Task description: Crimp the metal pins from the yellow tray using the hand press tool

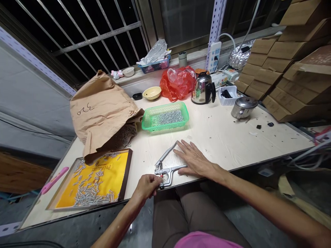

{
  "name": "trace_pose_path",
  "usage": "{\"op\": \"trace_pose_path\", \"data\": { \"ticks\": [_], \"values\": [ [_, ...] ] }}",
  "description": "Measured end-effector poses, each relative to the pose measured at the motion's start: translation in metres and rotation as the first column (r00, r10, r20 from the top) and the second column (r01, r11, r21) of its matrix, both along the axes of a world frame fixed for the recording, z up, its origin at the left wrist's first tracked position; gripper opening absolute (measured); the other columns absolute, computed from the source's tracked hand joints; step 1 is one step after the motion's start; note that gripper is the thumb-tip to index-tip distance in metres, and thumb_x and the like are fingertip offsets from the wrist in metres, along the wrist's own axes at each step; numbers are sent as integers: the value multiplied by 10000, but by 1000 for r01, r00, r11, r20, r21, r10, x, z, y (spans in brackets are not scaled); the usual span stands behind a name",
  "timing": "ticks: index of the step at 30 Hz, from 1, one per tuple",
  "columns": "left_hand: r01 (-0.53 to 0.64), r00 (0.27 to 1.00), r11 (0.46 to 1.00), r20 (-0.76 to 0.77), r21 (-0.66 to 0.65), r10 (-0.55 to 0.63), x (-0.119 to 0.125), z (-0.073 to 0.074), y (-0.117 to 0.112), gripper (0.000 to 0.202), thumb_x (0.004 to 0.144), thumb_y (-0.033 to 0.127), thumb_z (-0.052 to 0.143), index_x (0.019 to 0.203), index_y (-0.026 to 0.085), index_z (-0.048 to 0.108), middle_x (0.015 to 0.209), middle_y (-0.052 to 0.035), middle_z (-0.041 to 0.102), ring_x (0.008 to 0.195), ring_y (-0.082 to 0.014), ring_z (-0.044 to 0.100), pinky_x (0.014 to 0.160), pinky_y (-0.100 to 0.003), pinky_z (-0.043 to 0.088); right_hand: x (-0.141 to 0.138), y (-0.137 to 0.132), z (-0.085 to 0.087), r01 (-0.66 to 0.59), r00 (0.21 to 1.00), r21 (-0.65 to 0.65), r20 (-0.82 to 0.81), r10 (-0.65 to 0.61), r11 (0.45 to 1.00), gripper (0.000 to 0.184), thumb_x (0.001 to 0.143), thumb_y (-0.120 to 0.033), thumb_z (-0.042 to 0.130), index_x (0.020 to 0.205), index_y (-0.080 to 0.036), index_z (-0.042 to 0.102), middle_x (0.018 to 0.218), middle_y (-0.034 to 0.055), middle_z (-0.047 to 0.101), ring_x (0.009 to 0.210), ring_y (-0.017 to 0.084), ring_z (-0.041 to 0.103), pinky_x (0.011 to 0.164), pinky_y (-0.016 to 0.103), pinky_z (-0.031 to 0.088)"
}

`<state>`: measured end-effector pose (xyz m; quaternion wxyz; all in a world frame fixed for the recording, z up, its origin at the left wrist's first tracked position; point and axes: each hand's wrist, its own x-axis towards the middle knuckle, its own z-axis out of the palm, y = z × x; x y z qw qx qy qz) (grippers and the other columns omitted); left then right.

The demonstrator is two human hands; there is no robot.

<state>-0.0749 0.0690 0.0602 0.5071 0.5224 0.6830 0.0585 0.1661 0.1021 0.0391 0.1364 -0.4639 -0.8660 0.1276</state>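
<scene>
Snap-fastener pliers point(169, 171) lie near the front edge of the table, their handles spread to the right and a spring showing between them. At the jaw end, my left hand point(147, 186) is closed in a pinch; whatever its fingertips hold is too small to make out. My right hand point(194, 161) rests flat beside the handles, fingers spread, with nothing in it. To the left, a shallow tray point(126, 172) with a yellow lining holds many small metal pins point(90, 193). Behind the pliers stands a green plastic basket point(146, 124) with more small metal pieces.
A large brown paper bag point(103, 113) leans open over the tray. A pink-handled tool point(54, 179) lies at far left. Along the back are a yellow bowl point(151, 93), a red plastic bag point(178, 82) and a kettle point(203, 89). A lidded metal pot point(243, 107) stands near stacked cardboard boxes point(287, 75).
</scene>
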Motion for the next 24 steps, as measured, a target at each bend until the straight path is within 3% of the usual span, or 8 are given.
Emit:
{"op": "trace_pose_path", "data": {
  "ticks": [2, 5, 10, 13, 17, 19, 21, 24],
  "values": [
    [-4, 1000, 1000, -8, 4, 4, 0, -1, -1, 490, 606, 646, 551, 654, 158, 548, 346, 68, 440, 303, -43, 278, 357, -189, 178, 1, 17, 1, -76, 995, -56, 56, 79, 996, 986, 626, -630, 684, 1399, -146, 310, 1487, 207, 149, 1365, 362, 47, 1061, 541, 80],
    [-6, 1000, 1000, -12, 10, 6, -1, -4, -2, 466, 632, 622, 542, 664, 157, 556, 345, 68, 439, 302, -46, 286, 355, -185, 183, 0, 37, 3, -165, 977, -140, 115, 182, 976, 1052, 593, -697, 650, 1410, -145, 285, 1479, 216, 168, 1361, 382, 43, 1050, 577, 54],
    [-7, 1000, 1000, -15, 23, 8, -3, -7, -1, 478, 624, 634, 552, 664, 158, 556, 347, 68, 439, 303, -52, 295, 354, -191, 187, -5, 47, 12, -176, 972, -115, 134, 191, 978, 1050, 555, -668, 687, 1366, -103, 329, 1333, 213, 377, 1259, 377, 267, 1031, 596, 104],
    [-25, 1000, 999, -15, 37, 26, -4, -8, -3, 475, 623, 638, 560, 633, 164, 540, 353, 68, 437, 311, -55, 301, 356, -194, 200, -7, 45, 21, -166, 972, -106, 152, 181, 980, 959, 543, -645, 709, 1270, -84, 433, 1195, 177, 470, 1112, 333, 395, 1013, 585, 165],
    [-24, 998, 999, -60, 39, 26, -6, -7, -8, 465, 682, 628, 525, 653, 165, 560, 363, 62, 438, 308, -73, 315, 357, -207, 232, -7, 38, 31, -142, 966, -120, 199, 164, 983, 715, 588, -629, 705, 1055, -103, 575, 1077, 141, 521, 1020, 303, 431, 969, 535, 246],
    [30, 991, 989, -131, 148, -10, -5, -4, -11, 452, 749, 597, 481, 679, 162, 583, 432, 31, 498, 358, -102, 410, 393, -224, 309, -7, 33, 33, -141, 962, -118, 219, 164, 983, 581, 651, -583, 695, 976, -110, 601, 1041, 136, 539, 999, 293, 444, 923, 486, 297],
    [140, 975, 916, -214, 376, -61, 0, 0, -13, 400, 814, 524, 455, 755, 162, 614, 628, -24, 600, 528, -146, 549, 510, -256, 422, -8, 28, 33, -151, 958, -93, 232, 169, 984, 483, 705, -529, 683, 932, -109, 612, 1006, 131, 556, 974, 279, 459, 876, 439, 327],
    [363, 924, 669, -342, 648, -171, 15, 4, -8, 273, 846, 389, 492, 984, 185, 611, 964, -72, 611, 875, -208, 588, 760, -328, 482, -9, 21, 30, -149, 959, -43, 238, 155, 988, 447, 728, -502, 679, 917, -102, 613, 976, 128, 569, 966, 274, 465, 851, 415, 333]
  ]
}}
